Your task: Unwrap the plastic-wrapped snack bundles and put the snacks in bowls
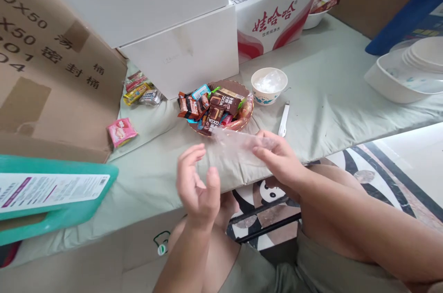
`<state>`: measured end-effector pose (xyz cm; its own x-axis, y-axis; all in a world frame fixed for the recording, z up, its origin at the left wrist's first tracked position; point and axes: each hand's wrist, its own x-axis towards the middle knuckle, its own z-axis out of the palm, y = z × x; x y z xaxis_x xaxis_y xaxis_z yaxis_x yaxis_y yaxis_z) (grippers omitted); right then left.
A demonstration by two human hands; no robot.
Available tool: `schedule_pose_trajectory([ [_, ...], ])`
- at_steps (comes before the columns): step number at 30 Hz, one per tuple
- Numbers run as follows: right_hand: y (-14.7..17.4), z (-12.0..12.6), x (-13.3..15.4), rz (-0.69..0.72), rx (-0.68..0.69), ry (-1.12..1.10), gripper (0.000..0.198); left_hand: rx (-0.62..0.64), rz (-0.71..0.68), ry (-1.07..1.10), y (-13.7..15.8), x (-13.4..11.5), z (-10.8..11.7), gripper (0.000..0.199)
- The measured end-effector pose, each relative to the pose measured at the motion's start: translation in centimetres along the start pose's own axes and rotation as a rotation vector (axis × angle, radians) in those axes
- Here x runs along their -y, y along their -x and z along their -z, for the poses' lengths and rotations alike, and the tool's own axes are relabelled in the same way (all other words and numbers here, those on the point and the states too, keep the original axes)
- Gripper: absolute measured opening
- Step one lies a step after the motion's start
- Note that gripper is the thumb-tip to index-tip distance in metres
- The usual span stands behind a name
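My right hand [278, 157] pinches a clear plastic bag [235, 144] that stretches out to the left, in front of the snack basket. Beside it, my left hand [199, 184] is raised with fingers apart and nothing in it. Just beyond both hands is a brown scalloped basket [247, 120] heaped with wrapped snacks [216, 108], some marked COCOA. To its right stands a white paper bowl [269, 86] holding crumpled clear plastic. A white utility knife [284, 120] lies on the cloth beyond my right hand.
Several wrapped snacks [140, 89] and a pink packet [122, 132] lie at left by a large carton [51, 53]. A green jug [58, 191] is at the near left. White boxes [180, 53] stand behind. Stacked white bowls [408, 71] sit at right on the cloth-covered surface [332, 76].
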<state>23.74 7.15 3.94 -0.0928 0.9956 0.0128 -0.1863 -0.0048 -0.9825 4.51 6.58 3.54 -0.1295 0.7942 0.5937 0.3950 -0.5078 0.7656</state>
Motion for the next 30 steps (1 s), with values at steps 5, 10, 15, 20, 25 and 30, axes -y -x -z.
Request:
schedule_pose_trajectory([
  [5, -0.4, -1.4, -2.6, 0.025, 0.284, -0.303, 0.039, 0.381, 0.291, 0.327, 0.9, 1.1, -3.4, 0.046],
  [10, -2.6, -1.9, -4.2, 0.008, 0.15, -0.34, 0.029, 0.234, 0.177, 0.062, 0.5, 2.0, -3.4, 0.023],
  [15, -4.2, -0.2, -3.4, 0.038, 0.063, -0.092, 0.013, -0.173, -0.179, -0.348, -0.7, 1.8, -1.4, 0.013],
  [20, -4.8, 2.1, -2.5, 0.072, 0.085, 0.071, 0.016, -0.175, -0.277, -0.374, -6.8, -0.5, -4.2, 0.013],
  [25, -5.0, 3.5, -2.2, 0.114, 0.049, 0.139, 0.015, 0.193, -0.578, -0.562, -15.8, -2.1, -14.4, 0.014],
  [30, -5.3, 4.3, -2.2, 0.157, 0.056, 0.173, 0.016, 0.997, -0.205, -0.933, -19.0, -1.2, -24.4, 0.017],
])
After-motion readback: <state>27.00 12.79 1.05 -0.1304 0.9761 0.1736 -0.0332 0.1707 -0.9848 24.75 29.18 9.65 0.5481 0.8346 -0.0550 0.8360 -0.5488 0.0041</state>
